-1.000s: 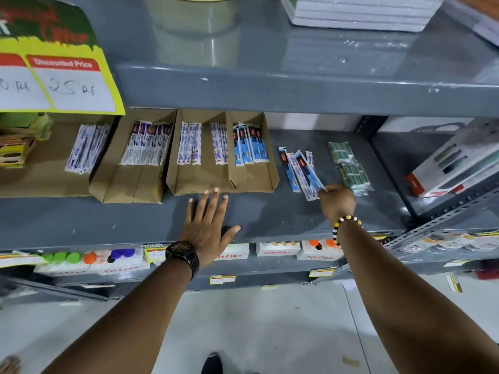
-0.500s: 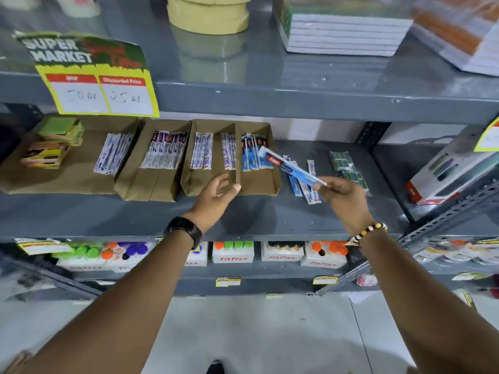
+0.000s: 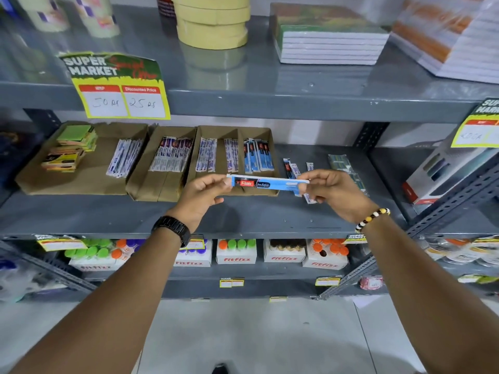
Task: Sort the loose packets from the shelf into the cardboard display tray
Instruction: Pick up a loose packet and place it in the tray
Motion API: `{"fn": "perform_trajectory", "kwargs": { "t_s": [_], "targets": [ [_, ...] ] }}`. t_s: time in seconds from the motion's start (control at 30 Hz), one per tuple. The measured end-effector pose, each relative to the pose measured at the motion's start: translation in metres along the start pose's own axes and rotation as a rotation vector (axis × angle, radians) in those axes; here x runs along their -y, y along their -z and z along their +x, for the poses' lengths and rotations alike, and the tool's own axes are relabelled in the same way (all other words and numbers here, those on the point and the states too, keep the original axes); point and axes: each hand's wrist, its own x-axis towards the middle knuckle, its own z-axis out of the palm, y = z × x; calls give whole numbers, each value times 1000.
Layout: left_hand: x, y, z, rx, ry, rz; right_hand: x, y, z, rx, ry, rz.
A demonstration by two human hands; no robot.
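I hold a long blue pen-refill packet (image 3: 266, 183) with a red label level in front of the middle shelf. My left hand (image 3: 203, 197) pinches its left end and my right hand (image 3: 334, 191) pinches its right end. Behind it stands the cardboard display tray (image 3: 213, 133), split into compartments, with matching blue packets (image 3: 258, 155) in the rightmost one. A few loose packets (image 3: 292, 167) lie on the grey shelf just right of the tray, partly hidden by my right hand.
More cardboard trays (image 3: 81, 182) with packets and sticky notes stand to the left. Green packets (image 3: 339, 161) lie right of the loose ones. A white box (image 3: 442, 171) leans at far right. Tape rolls (image 3: 213, 22) and notebooks (image 3: 329, 44) sit on the upper shelf (image 3: 270, 106).
My right hand lifted a blue packet off the shelf and brought it left. My left hand rose from the shelf edge and took the packet's other end. The camera tilted upward.
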Motion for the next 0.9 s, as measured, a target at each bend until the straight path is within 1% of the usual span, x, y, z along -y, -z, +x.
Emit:
{"fn": "perform_trajectory", "kwargs": {
  "t_s": [0.07,0.13,0.33,0.47,0.57,0.6,0.63,0.67,0.7,0.73,0.77,0.8,0.83,0.9],
  "targets": [
    [-2,1,-1,-2,-1,-2,1,-1,1,-42,7,69],
    [-3,0,-2,-8,-4,-8,0,-2,1,-63,16,86],
    [-3,3,-4,15,17,29,-1,1,-3,-77,2,-36],
    [0,4,0,5,32,62,-8,1,-2,-68,-61,-120],
    [9,-2,15,-43,-6,122,-17,-1,3,-138,-129,-22],
    [14,-4,20,-65,-15,183,-21,-3,5,-186,-147,42],
    [24,-4,26,-82,-30,294,-26,-7,8,-239,-165,102],
    [34,-2,30,-96,-82,491,-31,-11,11,-291,-187,153],
    [46,1,35,-115,-174,751,-38,-16,16,-337,-208,189],
    [58,4,37,-120,-289,1016,-43,-22,20,-378,-233,223],
    [70,5,40,-99,-401,1215,-48,-28,24,-415,-258,259],
    [81,5,44,-69,-468,1329,-52,-35,31,-445,-282,300],
    [88,3,46,-50,-508,1384,-54,-41,36,-475,-301,350],
    [103,-2,54,-41,-522,1417,-58,-54,51,-516,-323,471]
  ]
}}
